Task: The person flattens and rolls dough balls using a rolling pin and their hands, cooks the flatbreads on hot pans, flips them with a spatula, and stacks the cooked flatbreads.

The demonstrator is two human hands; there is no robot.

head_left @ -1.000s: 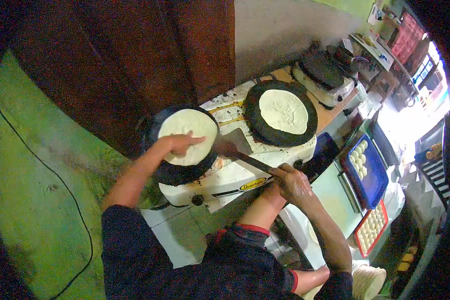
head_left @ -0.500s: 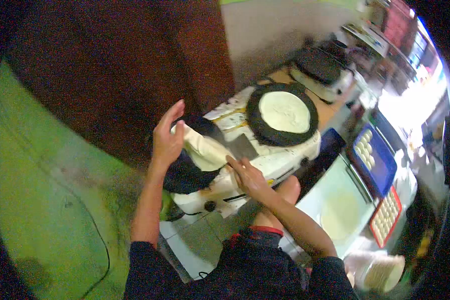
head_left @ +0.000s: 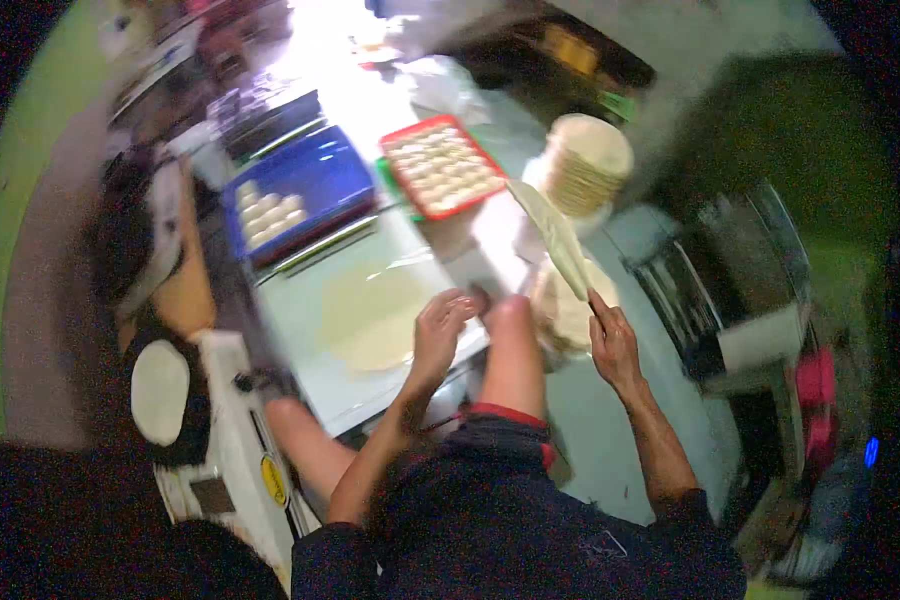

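A pale flatbread (head_left: 555, 240) hangs from my right hand (head_left: 615, 345), whose fingers pinch its lower end. Under and behind it lies another round flatbread (head_left: 575, 300) near the floor. My left hand (head_left: 444, 325) is raised beside the right edge of a pale work board (head_left: 300, 310); its fingers are curled and blurred, and what they hold, if anything, cannot be made out. A thin rolled-out round of dough (head_left: 375, 315) lies on that board. At the far left a flatbread (head_left: 160, 392) sits on a black pan.
Beyond the board are a blue tray (head_left: 325, 170) with dough balls and a red tray (head_left: 445, 165) full of them. A tall stack of flatbreads (head_left: 590, 160) stands behind the held one. The white stove (head_left: 235, 450) is at the left, a metal rack (head_left: 680, 300) at the right.
The view has swung right, away from the stove. The flatbread from the near pan has been lifted and carried beside the stack. My left hand has left the pan and is now by the board.
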